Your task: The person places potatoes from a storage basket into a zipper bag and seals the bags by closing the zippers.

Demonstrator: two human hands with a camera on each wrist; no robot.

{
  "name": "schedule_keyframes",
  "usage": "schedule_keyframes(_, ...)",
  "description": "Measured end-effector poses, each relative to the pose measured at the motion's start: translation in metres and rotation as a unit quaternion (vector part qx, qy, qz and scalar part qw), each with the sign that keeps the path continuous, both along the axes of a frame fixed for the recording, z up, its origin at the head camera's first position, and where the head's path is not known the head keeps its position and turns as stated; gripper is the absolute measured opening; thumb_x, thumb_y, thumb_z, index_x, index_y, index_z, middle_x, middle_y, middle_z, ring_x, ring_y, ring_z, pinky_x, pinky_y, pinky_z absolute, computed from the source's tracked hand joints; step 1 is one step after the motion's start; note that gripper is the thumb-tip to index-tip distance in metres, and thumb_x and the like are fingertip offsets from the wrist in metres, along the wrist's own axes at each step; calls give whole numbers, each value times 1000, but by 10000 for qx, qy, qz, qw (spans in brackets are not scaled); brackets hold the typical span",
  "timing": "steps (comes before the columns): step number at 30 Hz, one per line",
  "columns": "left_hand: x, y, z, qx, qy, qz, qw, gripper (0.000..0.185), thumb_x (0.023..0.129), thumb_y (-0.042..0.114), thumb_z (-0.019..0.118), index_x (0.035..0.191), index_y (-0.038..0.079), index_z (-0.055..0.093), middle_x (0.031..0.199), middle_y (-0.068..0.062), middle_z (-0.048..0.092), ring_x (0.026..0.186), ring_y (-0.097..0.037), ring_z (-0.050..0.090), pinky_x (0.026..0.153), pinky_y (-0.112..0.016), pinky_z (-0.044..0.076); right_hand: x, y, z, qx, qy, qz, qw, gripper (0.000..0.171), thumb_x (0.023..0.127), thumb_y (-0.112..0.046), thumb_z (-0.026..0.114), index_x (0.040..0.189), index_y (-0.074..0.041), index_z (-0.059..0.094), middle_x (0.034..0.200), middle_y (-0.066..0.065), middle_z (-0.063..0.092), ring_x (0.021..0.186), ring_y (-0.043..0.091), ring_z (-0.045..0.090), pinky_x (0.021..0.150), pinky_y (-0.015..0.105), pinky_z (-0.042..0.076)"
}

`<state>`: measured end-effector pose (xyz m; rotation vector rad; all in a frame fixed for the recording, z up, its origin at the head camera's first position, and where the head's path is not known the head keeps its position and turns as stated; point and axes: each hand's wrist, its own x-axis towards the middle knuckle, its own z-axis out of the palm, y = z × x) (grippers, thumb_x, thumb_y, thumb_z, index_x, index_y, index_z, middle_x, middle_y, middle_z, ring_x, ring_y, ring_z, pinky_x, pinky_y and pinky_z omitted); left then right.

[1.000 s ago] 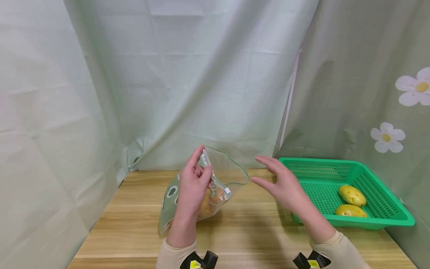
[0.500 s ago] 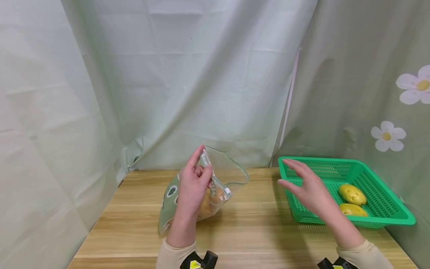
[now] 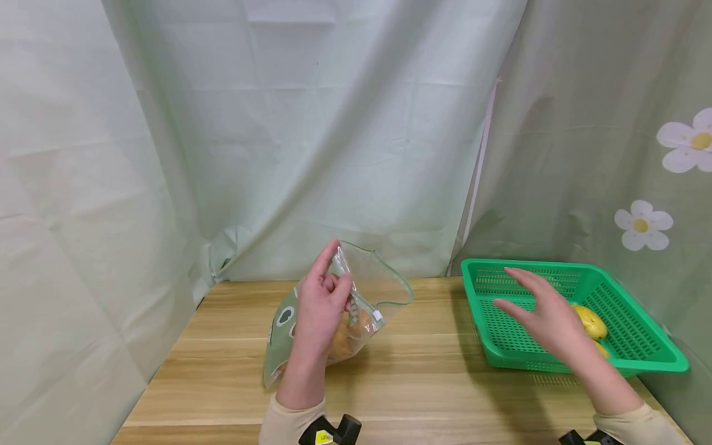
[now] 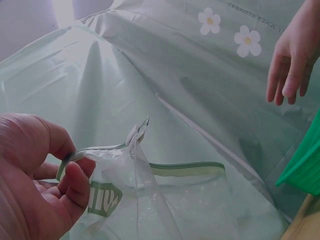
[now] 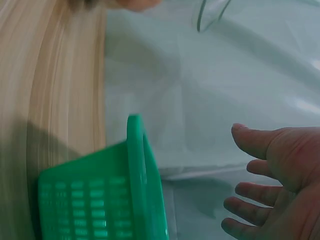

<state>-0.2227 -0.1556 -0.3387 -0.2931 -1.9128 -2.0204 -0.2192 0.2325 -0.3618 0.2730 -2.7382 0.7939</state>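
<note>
A clear zip bag (image 3: 397, 290) with a green printed side leans on the table, its mouth spread, and brownish items show dimly through the plastic. My left hand (image 3: 322, 303) pinches the bag's rim; in the left wrist view its thumb and fingers curl round the green zip edge. Over the green basket (image 3: 500, 361) hovers my right hand (image 3: 553, 318), fingers apart and holding nothing. Two yellow potatoes lie in the basket; one potato (image 3: 591, 321) is partly behind the right hand, and the other potato (image 3: 602, 350) is mostly hidden by the wrist.
The basket stands at the right end of the wooden table (image 3: 222, 371). Pale cloth curtains (image 3: 334, 154) hang behind and at both sides; the right one bears printed flowers (image 3: 643, 225).
My right hand has moved right, from beside the bag's mouth to above the basket, and now covers part of the potatoes. The left hand and bag have stayed in place.
</note>
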Motion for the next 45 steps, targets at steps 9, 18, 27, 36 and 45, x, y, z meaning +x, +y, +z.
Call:
schedule_keyframes(9,1,0,0,27,5,-86,10000,70,102,-4,61,167,19,50,64,-1,44,57,-12,46,52,-19,41,-1,27,-2,191,-265,-256,9991,87,106,-48,74,170,-4,37,166,38,35,143,66,40,98,82,44)
schedule_keyframes(18,0,0,-1,8,25,-49,10000,71,102,-4,61,167,20,49,63,0,44,56,-11,46,51,-19,39,-6,51,-10,397,-412,-435,9974,91,107,-52,70,171,0,32,164,44,31,134,66,47,95,84,42)
schedule_keyframes(27,0,1,-1,91,21,-134,9999,71,102,-3,61,168,20,48,63,0,44,57,-12,46,51,-19,39,-10,84,-22,488,-538,-598,9956,92,109,-51,67,170,6,28,160,49,29,139,74,31,98,89,35)
schedule_keyframes(36,-1,1,0,60,44,-158,9998,71,102,-4,60,168,18,48,64,0,45,57,-11,46,51,-19,40,-12,109,-31,531,-591,-697,9944,92,109,-50,67,167,10,29,156,52,31,138,75,32,97,87,36)
schedule_keyframes(45,-1,0,-1,76,67,-143,9998,71,101,-5,60,168,18,49,63,-1,44,57,-12,46,52,-19,41,-13,125,-36,640,-898,-774,9909,95,110,-52,64,166,14,25,156,54,26,138,77,28,100,89,33)
